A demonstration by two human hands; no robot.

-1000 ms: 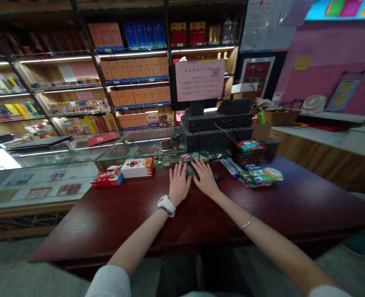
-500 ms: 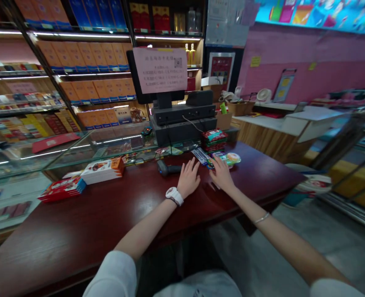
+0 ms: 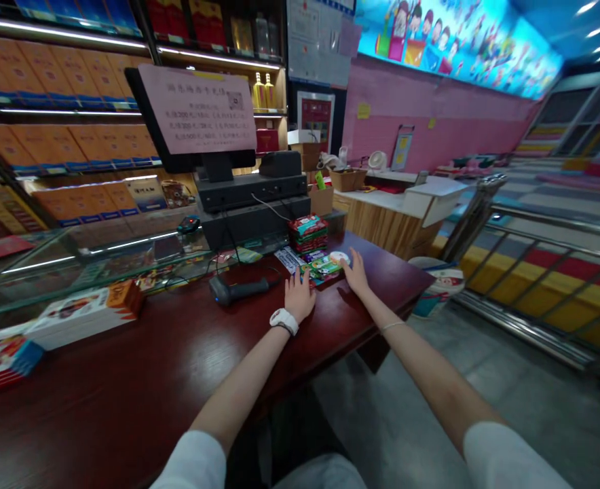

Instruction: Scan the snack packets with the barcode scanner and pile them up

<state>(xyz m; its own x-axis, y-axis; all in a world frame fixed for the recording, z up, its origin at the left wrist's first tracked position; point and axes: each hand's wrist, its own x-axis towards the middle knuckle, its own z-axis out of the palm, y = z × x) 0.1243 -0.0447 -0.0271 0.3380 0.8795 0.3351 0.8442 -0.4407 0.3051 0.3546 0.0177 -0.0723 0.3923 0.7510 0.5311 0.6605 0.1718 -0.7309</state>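
My left hand [image 3: 298, 297] reaches over the dark red counter [image 3: 178, 339], fingers spread, its tips at the left end of some flat, colourful packets [image 3: 325, 266]. At their right end is my right hand [image 3: 355, 273], with fingers apart and the tips by a round white part. Whether either hand presses on the packets I cannot tell. Left of my left hand lies a black barcode scanner [image 3: 239, 290]. Behind the packets rises a stack of red and green packs [image 3: 307, 233].
A cash register [image 3: 249, 187] with a paper sign [image 3: 198, 109] stands behind the counter. White-and-orange boxes [image 3: 86, 312] and red packs [image 3: 5, 363] lie at the left. A bucket [image 3: 437, 285] and metal railing [image 3: 544, 272] are at the right.
My view has turned to the right, so the scene shifts left. The right hand has moved from the packets' left part to their right end; the left hand has come to their left end.
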